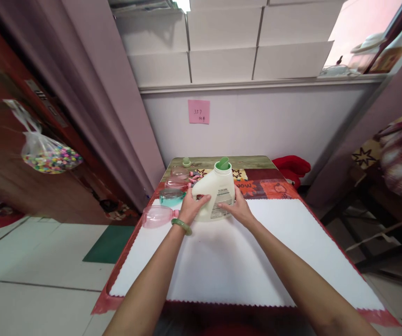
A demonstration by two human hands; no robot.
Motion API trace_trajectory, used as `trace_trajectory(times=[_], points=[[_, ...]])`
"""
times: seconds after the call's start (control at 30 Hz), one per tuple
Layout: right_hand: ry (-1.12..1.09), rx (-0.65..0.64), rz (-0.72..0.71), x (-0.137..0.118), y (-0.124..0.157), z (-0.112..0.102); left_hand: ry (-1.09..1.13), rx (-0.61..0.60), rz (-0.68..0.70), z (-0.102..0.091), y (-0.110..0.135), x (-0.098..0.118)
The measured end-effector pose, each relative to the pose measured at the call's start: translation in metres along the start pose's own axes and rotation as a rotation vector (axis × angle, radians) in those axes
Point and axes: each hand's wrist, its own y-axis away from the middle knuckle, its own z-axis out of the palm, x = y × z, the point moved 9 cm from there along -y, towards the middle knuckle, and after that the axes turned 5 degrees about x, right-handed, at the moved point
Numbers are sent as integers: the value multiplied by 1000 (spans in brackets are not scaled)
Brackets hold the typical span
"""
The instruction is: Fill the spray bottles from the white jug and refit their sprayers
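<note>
Between my two hands is a cream-coloured detergent jug [211, 189], upright, with a printed label facing me and a green spout showing in its uncapped mouth. My left hand [193, 207] grips its left side by the handle, and a green bangle [182, 226] circles that wrist. My right hand [239, 209] holds the right side, thumb on the label. Left of the jug lie a pink clear plastic bottle [157, 216], a teal one [170, 198] and more pink ones [176, 183] behind. A small green cap [186, 162] stands at the table's far left.
A white scalloped mat [232, 270] covers the near part of the table, over a red patterned cloth [253, 189]. A wall with a pink note [198, 112] stands behind. On the left hangs a bag of colourful beads [51, 154]; a dark stool [369, 224] is at right.
</note>
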Motion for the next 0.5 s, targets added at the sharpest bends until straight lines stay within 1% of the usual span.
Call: trace_trajectory(times=[0.13, 0.23, 0.3, 0.37, 0.43, 0.5], points=[[-77, -15, 52, 2, 1, -3, 24, 49, -23, 8, 14, 1], [-59, -17, 61, -5, 9, -11, 68, 61, -50, 13, 34, 4], [-32, -18, 57, -12, 20, -17, 91, 70, -71, 12, 50, 9], [-5, -22, 50, -23, 35, -20, 115, 71, -96, 7, 68, 15], [31, -23, 43, -36, 51, -21, 153, 78, -135, -2, 85, 22], [59, -31, 39, -50, 67, -15, 172, 133, -157, -20, 100, 28]])
